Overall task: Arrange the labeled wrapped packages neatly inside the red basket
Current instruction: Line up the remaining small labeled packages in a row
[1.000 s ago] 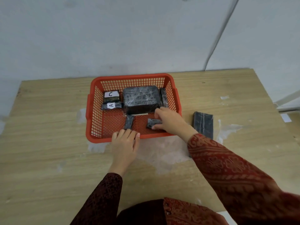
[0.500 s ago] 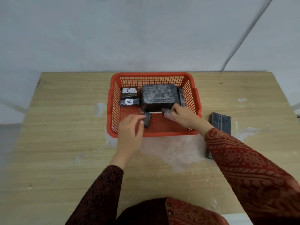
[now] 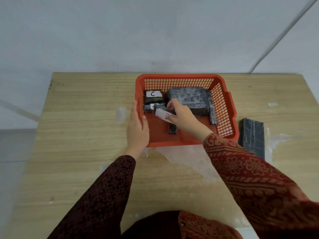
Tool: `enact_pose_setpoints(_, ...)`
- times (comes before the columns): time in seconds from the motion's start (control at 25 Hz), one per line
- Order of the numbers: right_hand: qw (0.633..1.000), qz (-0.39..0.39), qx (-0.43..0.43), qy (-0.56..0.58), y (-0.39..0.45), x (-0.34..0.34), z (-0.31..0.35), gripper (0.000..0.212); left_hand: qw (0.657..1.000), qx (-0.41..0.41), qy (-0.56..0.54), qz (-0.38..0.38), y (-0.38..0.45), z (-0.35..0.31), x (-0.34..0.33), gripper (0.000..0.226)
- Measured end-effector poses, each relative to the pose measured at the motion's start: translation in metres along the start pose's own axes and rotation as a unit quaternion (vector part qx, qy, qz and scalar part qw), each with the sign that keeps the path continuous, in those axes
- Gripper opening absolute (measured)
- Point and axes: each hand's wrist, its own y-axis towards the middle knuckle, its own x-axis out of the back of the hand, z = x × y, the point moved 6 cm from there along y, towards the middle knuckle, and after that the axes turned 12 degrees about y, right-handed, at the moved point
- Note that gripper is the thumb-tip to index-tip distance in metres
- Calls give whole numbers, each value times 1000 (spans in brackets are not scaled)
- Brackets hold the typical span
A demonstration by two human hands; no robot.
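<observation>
I'm looking down on the red basket (image 3: 224, 107) sitting on the wooden tabletop (image 3: 82, 128). My left hand (image 3: 137, 128) is pressed flat against the basket's left wall, fingers (image 3: 134, 110) stretched out along the rim, thumb hooked just inside, gripping nothing but the basket itself. My right hand (image 3: 181, 116) is inside the basket, fingers pinched around a small wrapped package (image 3: 161, 112) with a white label; the letter on it is too blurred for me to read. That package hangs tilted over the left-middle of the basket, just in front of the C package (image 3: 153, 97), which lies in the far left corner. Another labeled packet (image 3: 149, 107) sits just near of C, partly hidden. The large black wrapped block (image 3: 189, 97) fills the far middle, and a thin dark slab (image 3: 212, 112) stands on edge along its right side. A little dark packet (image 3: 172, 129) lies on the basket floor below my right wrist. Outside, right of the basket, a long dark package (image 3: 252, 137) rests on the tabletop.
</observation>
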Motion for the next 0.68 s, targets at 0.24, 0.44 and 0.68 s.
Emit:
enact_pose_setpoints(0.24, 959, -144, -131, 206, 9, -27, -10, 42, 999, 11, -48, -16, -2, 3, -1, 52)
enact_pose_setpoints(0.44, 907, -178, -231, 305, -1, -48, -34, 22, 998, 9, -57, -11, -2, 2, 0, 54)
enact_pose_setpoints(0.68, 913, -199, -253, 252, 5, -44, -34, 23, 998, 7, -53, -12, -3, 1, 1, 54)
